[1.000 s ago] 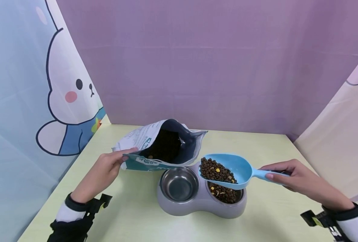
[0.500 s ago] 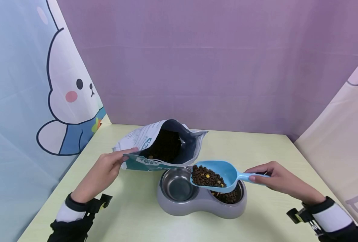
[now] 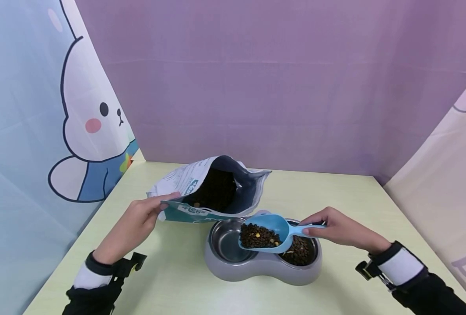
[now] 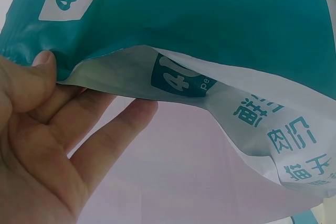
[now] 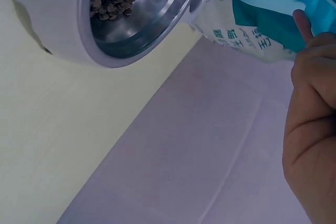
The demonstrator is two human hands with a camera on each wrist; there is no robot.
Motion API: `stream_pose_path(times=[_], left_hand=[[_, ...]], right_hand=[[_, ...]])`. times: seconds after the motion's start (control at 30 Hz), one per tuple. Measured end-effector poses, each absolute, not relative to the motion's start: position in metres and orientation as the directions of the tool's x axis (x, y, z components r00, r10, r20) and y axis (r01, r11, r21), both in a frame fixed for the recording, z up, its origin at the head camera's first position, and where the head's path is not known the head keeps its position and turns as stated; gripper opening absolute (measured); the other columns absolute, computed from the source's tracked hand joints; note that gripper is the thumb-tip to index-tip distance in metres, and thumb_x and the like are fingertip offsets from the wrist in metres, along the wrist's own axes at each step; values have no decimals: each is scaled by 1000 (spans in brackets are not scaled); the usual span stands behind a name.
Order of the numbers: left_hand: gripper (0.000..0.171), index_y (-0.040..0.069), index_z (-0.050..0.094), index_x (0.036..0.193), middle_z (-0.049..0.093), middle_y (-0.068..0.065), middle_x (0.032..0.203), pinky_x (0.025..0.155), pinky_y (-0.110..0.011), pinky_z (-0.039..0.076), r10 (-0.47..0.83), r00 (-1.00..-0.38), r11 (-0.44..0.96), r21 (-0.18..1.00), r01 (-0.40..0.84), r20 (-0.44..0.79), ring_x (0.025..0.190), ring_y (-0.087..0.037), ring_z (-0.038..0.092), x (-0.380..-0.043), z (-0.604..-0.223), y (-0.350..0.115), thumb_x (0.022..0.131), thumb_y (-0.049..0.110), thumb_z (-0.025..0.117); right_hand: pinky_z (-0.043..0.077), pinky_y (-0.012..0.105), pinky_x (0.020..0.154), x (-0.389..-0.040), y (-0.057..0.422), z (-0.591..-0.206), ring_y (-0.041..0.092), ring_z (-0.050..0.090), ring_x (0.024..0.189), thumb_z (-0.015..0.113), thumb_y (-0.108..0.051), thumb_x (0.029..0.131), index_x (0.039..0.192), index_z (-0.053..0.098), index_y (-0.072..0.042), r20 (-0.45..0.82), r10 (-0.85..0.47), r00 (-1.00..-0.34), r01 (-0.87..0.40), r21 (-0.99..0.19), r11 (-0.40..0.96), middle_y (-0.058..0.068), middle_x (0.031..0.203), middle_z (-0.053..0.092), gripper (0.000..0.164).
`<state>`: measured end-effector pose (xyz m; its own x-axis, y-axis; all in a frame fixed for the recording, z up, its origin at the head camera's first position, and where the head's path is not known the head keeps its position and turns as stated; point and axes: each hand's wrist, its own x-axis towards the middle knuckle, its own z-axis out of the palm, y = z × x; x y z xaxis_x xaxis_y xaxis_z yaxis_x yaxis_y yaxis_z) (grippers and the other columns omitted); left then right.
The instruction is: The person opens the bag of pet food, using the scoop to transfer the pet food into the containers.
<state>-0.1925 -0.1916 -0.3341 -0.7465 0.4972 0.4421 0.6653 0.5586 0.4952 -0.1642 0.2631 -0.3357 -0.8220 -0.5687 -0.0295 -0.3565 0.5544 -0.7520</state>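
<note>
Leftward since the earlier frames, the scoop [image 3: 283,228] and right hand [image 3: 333,227] have travelled; the scoop's lip now hangs over the left cup of the bowl [image 3: 262,271] on the worktop [image 3: 169,271]. The hands are apart: the right grips the scoop's handle, the left hand [image 3: 144,214] pinches the edge of the bag [image 3: 177,181]. Only the head view shows the kibble [image 3: 256,237] in the scoop. The left wrist view reveals the thumb on the bag's teal face; the right wrist view, bare steel beside kibble in the right cup.
</note>
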Motion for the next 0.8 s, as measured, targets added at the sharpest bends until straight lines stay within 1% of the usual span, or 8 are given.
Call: stream_pose_path(times=[0.1, 0.17, 0.27, 0.33, 0.4, 0.5, 0.7, 0.8], left_hand=[[43, 16, 53, 123, 54, -6, 122, 81, -37, 48, 499, -744, 556, 495, 668, 444, 105, -19, 52, -193, -334, -192, 88, -8, 46], [44, 16, 53, 123, 54, -6, 122, 81, -38, 48, 500, -739, 554, 488, 674, 452, 105, -19, 53, -193, -335, -192, 87, -9, 46], [45, 16, 53, 122, 54, -4, 122, 81, -37, 48, 503, -730, 552, 478, 683, 462, 106, -18, 52, -193, -335, -192, 86, -10, 47], [45, 16, 54, 122, 54, -4, 122, 80, -37, 49, 504, -727, 552, 473, 687, 467, 105, -17, 53, -193, -336, -192, 86, -10, 47], [45, 16, 54, 122, 54, -4, 122, 80, -36, 49, 504, -727, 552, 474, 686, 466, 105, -17, 53, -193, -336, -192, 86, -11, 47], [45, 16, 53, 122, 54, -4, 122, 79, -35, 50, 503, -729, 553, 476, 684, 464, 105, -17, 53, -194, -336, -192, 86, -10, 46], [44, 16, 53, 122, 54, -5, 122, 79, -35, 50, 500, -733, 556, 478, 680, 462, 106, -17, 52, -194, -337, -193, 87, -10, 46], [44, 16, 53, 122, 54, -5, 122, 78, -35, 50, 499, -733, 556, 477, 680, 463, 106, -18, 52, -194, -337, -192, 87, -9, 46]], right_hand=[[24, 27, 36, -168, 259, -335, 6, 21, 43, 59, -24, 88, 102, 65, -19, -40, -581, -813, -364, -744, 561, -3, 63, 45, 17], [25, 27, 37, -170, 256, -334, 6, 21, 44, 59, -25, 88, 102, 65, -20, -43, -592, -805, -376, -735, 564, -4, 62, 43, 16], [27, 26, 40, -173, 253, -333, 6, 23, 46, 58, -26, 88, 102, 65, -20, -44, -609, -792, -393, -727, 563, -3, 67, 53, 16], [29, 26, 42, -175, 251, -332, 7, 25, 48, 58, -26, 88, 101, 66, -20, -48, -618, -785, -396, -728, 560, -1, 76, 60, 16], [30, 25, 43, -176, 250, -331, 7, 26, 50, 58, -26, 88, 101, 66, -20, -53, -623, -781, -400, -723, 563, 1, 85, 64, 16], [31, 25, 44, -177, 248, -330, 7, 27, 49, 58, -27, 88, 100, 66, -20, -64, -623, -779, -402, -712, 576, 3, 89, 65, 15], [40, 27, 54, -179, 246, -326, 6, 28, 51, 58, -29, 89, 99, 67, -22, -81, -614, -785, -409, -677, 612, -3, 91, 65, 15], [42, 29, 57, -180, 244, -324, 6, 29, 51, 57, -29, 89, 98, 67, -21, -88, -615, -783, -411, -668, 620, -4, 93, 64, 16]])
